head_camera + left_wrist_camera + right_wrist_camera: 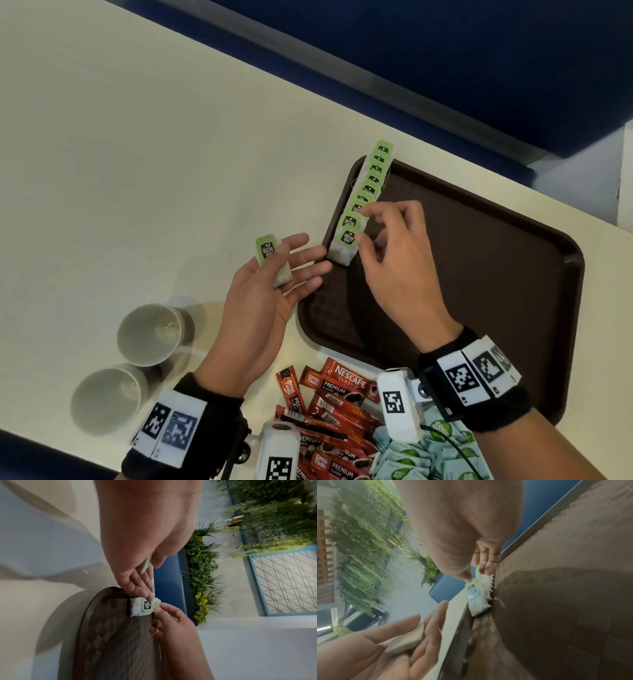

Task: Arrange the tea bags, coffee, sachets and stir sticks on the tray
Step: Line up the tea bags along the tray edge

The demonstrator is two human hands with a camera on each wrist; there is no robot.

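A brown tray (479, 274) lies on the right of the cream table (137, 137). Several tea bags with green tags (371, 185) stand in a row along its left rim. My right hand (362, 226) reaches over the tray, thumb and index finger pinching the tags of the nearest bags (347, 240); the right wrist view shows those fingertips (481, 569) on the front bag (477, 599). My left hand (294, 260) hovers palm up just left of the tray. Its thumb holds one more tea bag (272, 260) against straight fingers, also seen as a pale bag (407, 641).
Two empty paper cups (147, 334) (106, 399) stand near the table's front left. Red coffee sachets (329, 394) and pale green sachets (411, 455) are heaped at the front edge between my wrists. A blue bench (445, 51) runs behind the table.
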